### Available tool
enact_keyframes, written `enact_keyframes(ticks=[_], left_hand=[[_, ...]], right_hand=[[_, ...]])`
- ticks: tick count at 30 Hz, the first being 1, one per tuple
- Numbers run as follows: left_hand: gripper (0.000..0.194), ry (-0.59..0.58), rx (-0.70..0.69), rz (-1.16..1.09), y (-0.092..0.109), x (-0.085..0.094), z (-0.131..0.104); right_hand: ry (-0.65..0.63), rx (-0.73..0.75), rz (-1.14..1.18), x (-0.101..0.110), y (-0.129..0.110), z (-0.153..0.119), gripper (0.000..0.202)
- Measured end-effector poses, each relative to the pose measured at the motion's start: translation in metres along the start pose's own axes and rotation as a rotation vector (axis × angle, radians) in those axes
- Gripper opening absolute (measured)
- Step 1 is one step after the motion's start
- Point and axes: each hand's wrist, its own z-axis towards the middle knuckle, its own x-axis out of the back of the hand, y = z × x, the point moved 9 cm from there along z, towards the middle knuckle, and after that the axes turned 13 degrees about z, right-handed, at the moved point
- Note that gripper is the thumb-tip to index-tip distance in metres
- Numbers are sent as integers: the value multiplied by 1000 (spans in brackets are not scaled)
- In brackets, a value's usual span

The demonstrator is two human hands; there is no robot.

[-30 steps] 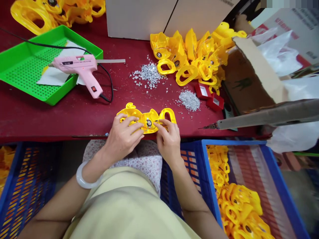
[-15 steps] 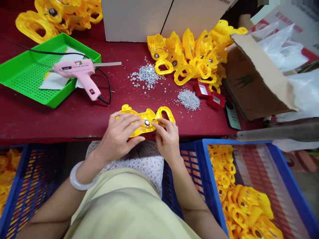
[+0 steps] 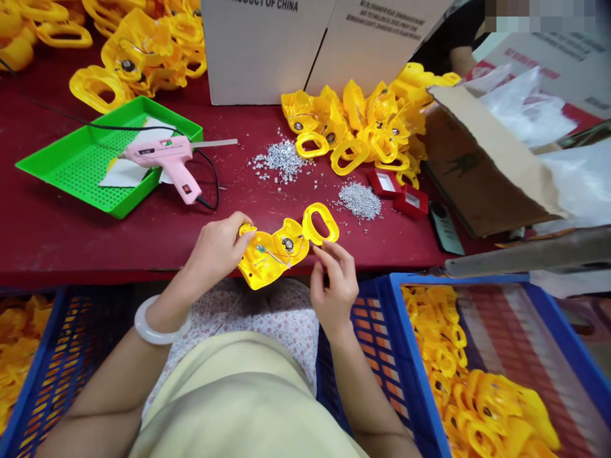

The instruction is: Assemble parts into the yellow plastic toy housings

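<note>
Where yellow shell [image 3: 261,270] opens, wires [image 3: 277,257] show.

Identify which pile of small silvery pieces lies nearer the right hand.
The pile of finer pieces beside the two small red boxes; the other silvery pile lies farther off, toward the pink plastic glue gun.

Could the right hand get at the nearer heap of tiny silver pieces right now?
Probably yes: bare dark red tabletop lies between the right hand and that heap, with the yellow plastic shell by the hand's fingertips off to the left.
</note>
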Motion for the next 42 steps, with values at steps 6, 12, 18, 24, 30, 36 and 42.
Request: enact_keyframes(ticks=[6, 12, 18, 24, 30, 36, 42], left_hand=[[10, 248, 210, -350, 9, -8, -43], [20, 461, -31, -285, 55, 14, -81], [25, 563, -222, 272, 89, 47, -89], [8, 369, -71, 392, 67, 16, -55], [8, 470, -52, 321, 55, 8, -49], [21, 521, -91, 239, 57, 11, -47], [19, 519, -124, 221, 59, 10, -45]], right_hand=[[-25, -484, 441, -15, 8, -33, 36], [-50, -454, 468, -5, 12, -15, 29], [-395, -243, 478, -22, 9, 21, 30], [-650, -179, 439, -73, 10, 33, 31], [-371, -33, 296, -54, -1, 47, 30], [-301, 342, 53, -42, -57, 40, 22], [-231, 327, 147, -46, -58, 41, 5]])
